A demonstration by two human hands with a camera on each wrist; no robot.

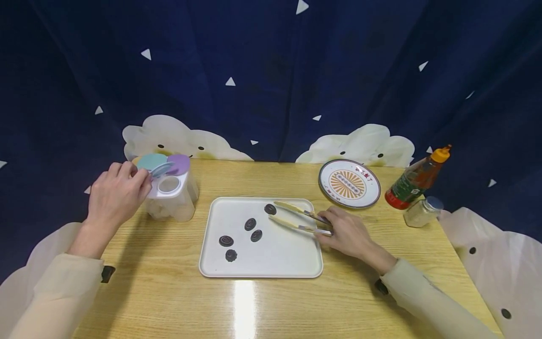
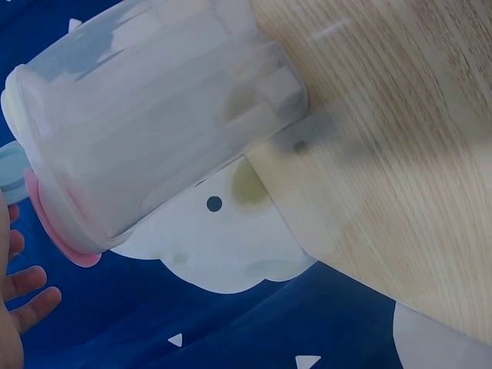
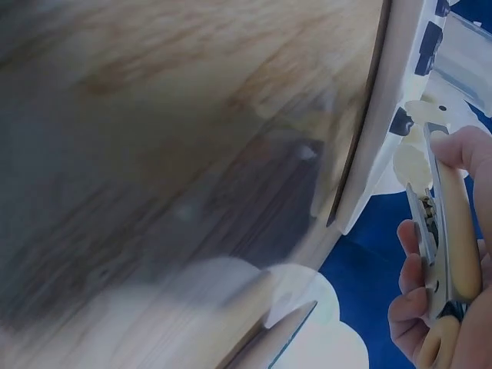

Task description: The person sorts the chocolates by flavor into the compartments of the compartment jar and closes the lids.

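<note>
My left hand (image 1: pixel 116 193) pinches a raised light-blue flip lid (image 1: pixel 162 169) on a clear multi-compartment container (image 1: pixel 184 202). Below that lid a round opening shows, while the teal lid (image 1: pixel 151 161) and purple lid (image 1: pixel 179 164) lie flat. In the left wrist view a pink lid (image 2: pixel 58 223) hangs at the container's end. My right hand (image 1: pixel 345 233) grips metal tongs (image 1: pixel 315 230) with cream tips, held low over the white tray (image 1: pixel 275 266). Between the parted tips, near their ends, lies a dark chocolate-like piece (image 1: pixel 269 209); contact is unclear. Several similar pieces (image 1: pixel 226 241) lie farther left.
A patterned plate (image 1: pixel 347 183) lies behind my right hand. Beyond it stand a red sauce bottle (image 1: pixel 417 181) with an orange cap and a small lidded glass jar (image 1: pixel 422 214). A dark blue curtain (image 1: pixel 271 94) hangs behind the wooden table (image 1: pixel 169 292).
</note>
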